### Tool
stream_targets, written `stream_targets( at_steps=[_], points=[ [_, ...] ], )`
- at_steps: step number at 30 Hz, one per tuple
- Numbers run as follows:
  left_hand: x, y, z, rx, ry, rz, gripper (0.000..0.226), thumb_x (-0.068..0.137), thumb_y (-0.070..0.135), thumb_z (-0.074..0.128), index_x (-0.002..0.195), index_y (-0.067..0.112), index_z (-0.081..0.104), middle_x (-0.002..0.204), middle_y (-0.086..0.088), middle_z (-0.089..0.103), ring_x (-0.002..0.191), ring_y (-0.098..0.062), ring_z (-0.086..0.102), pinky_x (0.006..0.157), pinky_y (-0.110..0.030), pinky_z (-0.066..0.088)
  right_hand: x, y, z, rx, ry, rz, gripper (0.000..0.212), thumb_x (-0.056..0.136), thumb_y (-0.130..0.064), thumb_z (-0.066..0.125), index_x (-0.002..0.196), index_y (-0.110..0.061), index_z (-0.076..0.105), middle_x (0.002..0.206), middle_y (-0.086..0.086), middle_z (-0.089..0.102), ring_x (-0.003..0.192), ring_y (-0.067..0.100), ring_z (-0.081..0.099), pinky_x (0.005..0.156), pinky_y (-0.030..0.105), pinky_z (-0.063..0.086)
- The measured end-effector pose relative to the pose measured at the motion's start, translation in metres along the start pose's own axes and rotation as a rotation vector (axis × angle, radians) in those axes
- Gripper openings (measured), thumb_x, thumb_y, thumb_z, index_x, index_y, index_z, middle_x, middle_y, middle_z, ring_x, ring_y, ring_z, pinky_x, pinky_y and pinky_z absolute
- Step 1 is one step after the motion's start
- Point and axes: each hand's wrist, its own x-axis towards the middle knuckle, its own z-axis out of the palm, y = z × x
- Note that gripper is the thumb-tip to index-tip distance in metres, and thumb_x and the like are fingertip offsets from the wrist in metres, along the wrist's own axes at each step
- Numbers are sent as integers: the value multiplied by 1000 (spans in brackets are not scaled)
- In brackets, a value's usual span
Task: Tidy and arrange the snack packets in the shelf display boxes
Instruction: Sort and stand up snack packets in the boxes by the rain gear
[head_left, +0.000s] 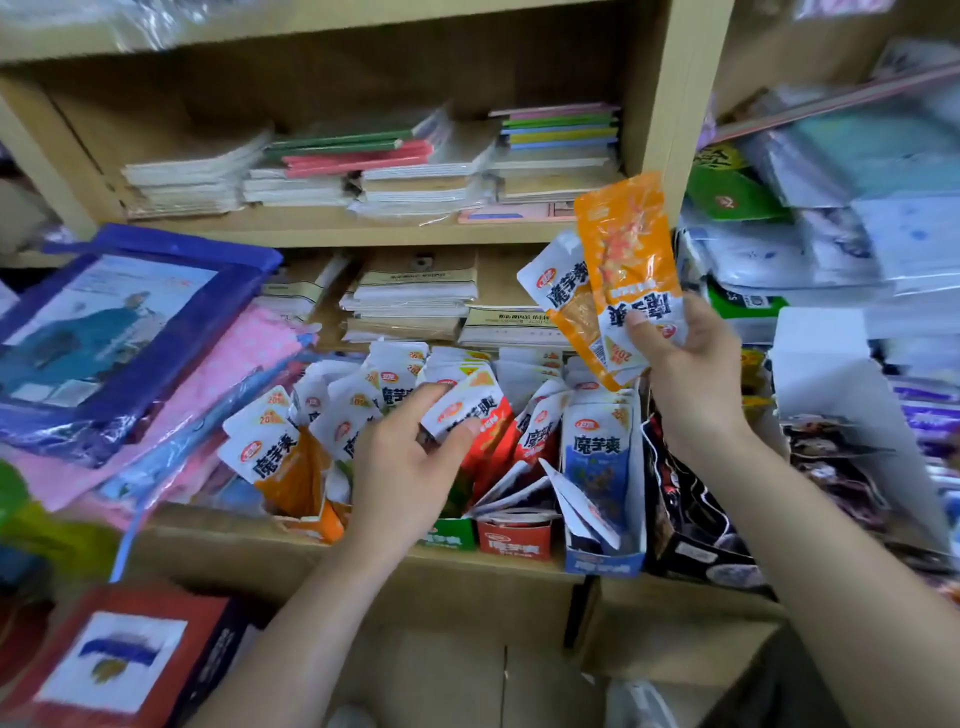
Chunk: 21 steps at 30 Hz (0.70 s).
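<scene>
1. The right hand is up in the air above the right end of the row. Its fingers and thumb are curled round a little fan of orange-and-white foil snack packets. There are two at least, and I can't tell if more sit behind.
2. The left hand is down among the boxes, thumb and fingers pinching the white top of a red-and-white foil snack packet, roughly above the small red cardboard display box.
3. The bit that matters: the small orange cardboard display box, where the matching packets live, is at the far left of the row. That's on the other side of the left hand from the held packets, so the left hand is way nearer. I'd guess a reach across or a hand-off.
4. The held packets stand roughly upright. The front one has its white printed end down in the palm, while the boxed ones have white ends up, so it probably needs flipping.
5. Hard to see: the small green cardboard display box is mostly behind the left wrist, and everything towards the edges is blurry.
</scene>
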Motion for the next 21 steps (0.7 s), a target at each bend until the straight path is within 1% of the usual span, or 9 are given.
stream_targets(
  at_steps=[3, 6, 8, 9, 11, 13, 15, 18, 21],
  points=[
    [-3, -3, 14, 270, -288, 48, 45, 93, 61, 46, 124, 33, 64, 68, 5, 66, 55, -7, 57, 53, -29, 44, -1, -1, -6, -17, -9, -1, 16, 90, -30, 68, 103, -22, 69, 97, 6, 75, 92, 33, 71, 87, 58, 56],
    [-5, 13, 10, 160, -240, 50, 54, 89, 68, 38, 123, 37, 67, 70, 17, 64, 62, -1, 59, 55, -18, 35, -2, -3, -12, -49, -27, -19, 22, 89, -36, 68, 106, -22, 69, 87, 7, 72, 74, 31, 64, 69, 51, 55],
    [-4, 19, 5, 75, -203, 86, 60, 85, 71, 44, 132, 39, 61, 99, 35, 63, 81, 9, 62, 66, -11, 38, -2, -2, -15, -53, -39, -28, 25, 87, -38, 69, 108, -23, 69, 92, 16, 72, 78, 49, 64, 77, 60, 56],
    [-3, 22, 4, 77, -224, 127, 65, 82, 74, 49, 138, 42, 55, 119, 36, 58, 101, 9, 60, 78, -14, 42, -2, -2, -16, -57, -46, -30, 28, 87, -38, 70, 110, -22, 69, 95, 20, 72, 85, 55, 62, 81, 64, 54],
    [-5, 27, 4, 209, -318, 235, 80, 72, 80, 60, 144, 48, 45, 147, 27, 39, 137, -1, 37, 100, -26, 38, -2, -2, -17, -60, -48, -22, 32, 86, -39, 70, 113, -21, 69, 97, 24, 70, 92, 58, 59, 84, 65, 53],
    [-6, 28, 9, 296, -415, 262, 88, 69, 77, 71, 147, 50, 41, 157, 22, 24, 147, -8, 19, 110, -37, 30, -3, -3, -19, -65, -52, -28, 27, 88, -35, 70, 112, -21, 69, 96, 22, 71, 91, 57, 60, 84, 64, 54],
    [-4, 27, 14, 201, -393, 225, 71, 80, 58, 77, 143, 47, 48, 153, 23, 35, 144, -3, 29, 113, -36, 34, -4, -3, -20, -57, -59, -32, 19, 92, -28, 69, 109, -20, 70, 95, 12, 75, 90, 52, 64, 84, 61, 55],
    [5, 20, 14, 128, -240, 207, 42, 93, 26, 73, 132, 36, 62, 129, 24, 60, 120, 19, 46, 97, -6, 38, -4, -2, -21, -71, -71, -51, 23, 89, -36, 69, 105, -20, 69, 95, 18, 73, 89, 57, 60, 80, 65, 53],
    [10, 19, 15, 109, -214, 117, 36, 96, 19, 68, 129, 33, 63, 122, 34, 58, 114, 25, 46, 88, 4, 31, -5, -2, -23, -85, -105, -51, 13, 93, -27, 69, 105, -21, 69, 97, 12, 74, 93, 47, 65, 86, 59, 55]
  ],
)
